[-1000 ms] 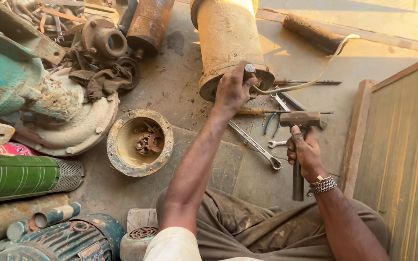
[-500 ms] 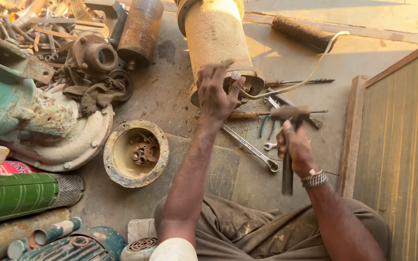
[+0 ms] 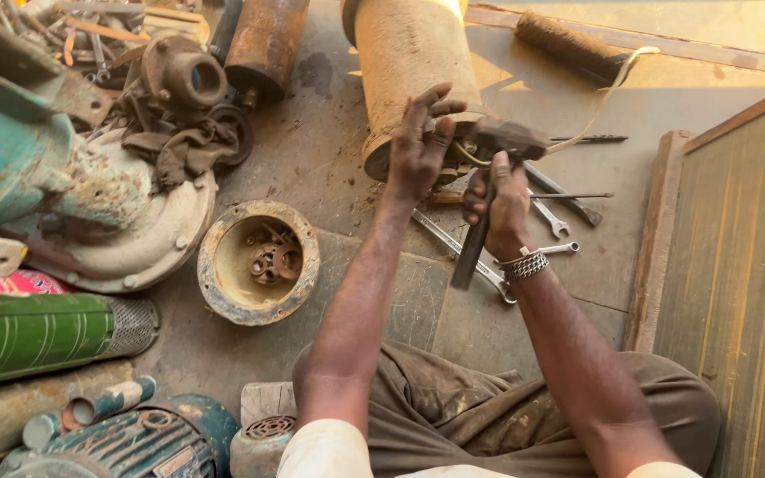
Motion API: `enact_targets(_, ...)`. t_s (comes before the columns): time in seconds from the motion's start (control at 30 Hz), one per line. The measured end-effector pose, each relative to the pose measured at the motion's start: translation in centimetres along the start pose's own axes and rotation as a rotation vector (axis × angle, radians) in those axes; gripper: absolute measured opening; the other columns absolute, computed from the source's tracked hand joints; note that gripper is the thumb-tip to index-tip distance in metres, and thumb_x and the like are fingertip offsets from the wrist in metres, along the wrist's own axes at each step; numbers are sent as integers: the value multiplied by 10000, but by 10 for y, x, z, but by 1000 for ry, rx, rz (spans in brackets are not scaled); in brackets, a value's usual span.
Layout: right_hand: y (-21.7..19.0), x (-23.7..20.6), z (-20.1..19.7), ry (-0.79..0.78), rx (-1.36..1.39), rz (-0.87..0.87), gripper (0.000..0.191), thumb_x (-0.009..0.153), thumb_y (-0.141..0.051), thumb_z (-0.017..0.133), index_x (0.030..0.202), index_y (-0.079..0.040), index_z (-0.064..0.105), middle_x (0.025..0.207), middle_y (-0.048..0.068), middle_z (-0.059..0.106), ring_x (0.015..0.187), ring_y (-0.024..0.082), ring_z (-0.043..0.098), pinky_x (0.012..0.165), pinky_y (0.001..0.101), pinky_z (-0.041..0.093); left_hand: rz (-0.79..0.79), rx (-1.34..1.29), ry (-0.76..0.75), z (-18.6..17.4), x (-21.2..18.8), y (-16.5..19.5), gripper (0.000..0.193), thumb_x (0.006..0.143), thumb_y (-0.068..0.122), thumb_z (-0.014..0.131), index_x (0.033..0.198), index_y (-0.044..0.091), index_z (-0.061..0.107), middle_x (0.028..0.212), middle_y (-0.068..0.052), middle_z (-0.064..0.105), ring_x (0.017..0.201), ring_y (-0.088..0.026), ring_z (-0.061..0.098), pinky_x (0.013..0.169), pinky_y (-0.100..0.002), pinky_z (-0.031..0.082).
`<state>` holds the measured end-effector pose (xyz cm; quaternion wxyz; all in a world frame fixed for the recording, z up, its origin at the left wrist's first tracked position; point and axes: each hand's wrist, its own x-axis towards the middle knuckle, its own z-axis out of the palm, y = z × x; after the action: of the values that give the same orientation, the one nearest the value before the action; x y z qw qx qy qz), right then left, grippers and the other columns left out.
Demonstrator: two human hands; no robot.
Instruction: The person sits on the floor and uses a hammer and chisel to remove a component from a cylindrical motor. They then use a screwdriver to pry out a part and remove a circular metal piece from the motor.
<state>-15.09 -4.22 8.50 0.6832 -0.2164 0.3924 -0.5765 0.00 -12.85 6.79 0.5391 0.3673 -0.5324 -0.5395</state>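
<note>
The hammer (image 3: 498,146) is up in the air, its dark head just beside the rim of the rusty yellowish cylinder (image 3: 413,75) that lies on the concrete floor (image 3: 329,159). The right hand (image 3: 499,204) is clenched around the handle close under the head, with the rest of the handle hanging down past a beaded bracelet (image 3: 524,264). The left hand (image 3: 418,146) sits at the cylinder's open end, fingers spread and curled against the rim; whether it pinches a small part there is hidden behind the fingers.

On the floor right under the hands lie spanners (image 3: 462,252) and a screwdriver (image 3: 568,196), partly overlapping. Farther left rests a round, rusted end cover (image 3: 258,263) with loose rings inside, then a pale pump housing (image 3: 135,239) draped with dirty rags, and a green ribbed motor (image 3: 37,332) at the edge.

The risk, as I judge it, is to the left fingers: they lie very near the hammer head, so a glancing blow could catch them. The choked-up grip also gives little control, and the cylinder, being round, could roll under a hit.
</note>
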Motion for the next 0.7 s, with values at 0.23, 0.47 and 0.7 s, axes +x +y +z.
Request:
enact_targets(0.23, -4, -11, 14, -166, -486, 104, 172, 1045, -307, 493, 1184, -269, 400, 676, -44, 473, 469, 68, 435, 371, 226, 380, 440, 616, 425, -8, -20, 4, 306, 1106, 366, 472, 1323, 177, 574, 1306, 31, 755, 1547, -329, 441, 1341, -541, -98)
enact_targets(0.47, -27, -44, -4, -114, -477, 134, 150, 1090, -286, 480, 1123, -172, 388, 702, -43, 458, 474, 63, 410, 372, 228, 372, 288, 28, 759, -25, -50, -27, 124, 1073, 178, 514, 1067, 71, 576, 1221, -126, 734, 1339, -277, 612, 1198, -464, 359)
enact_targets(0.7, -47, -83, -55, 62, -589, 139, 221, 1060, -277, 510, 1224, -185, 394, 692, -25, 460, 484, 69, 418, 392, 237, 383, -71, -1073, 1338, -32, -130, -69, 300, 1006, 342, 443, 948, 100, 609, 935, -79, 711, 883, -190, 683, 808, -367, 603)
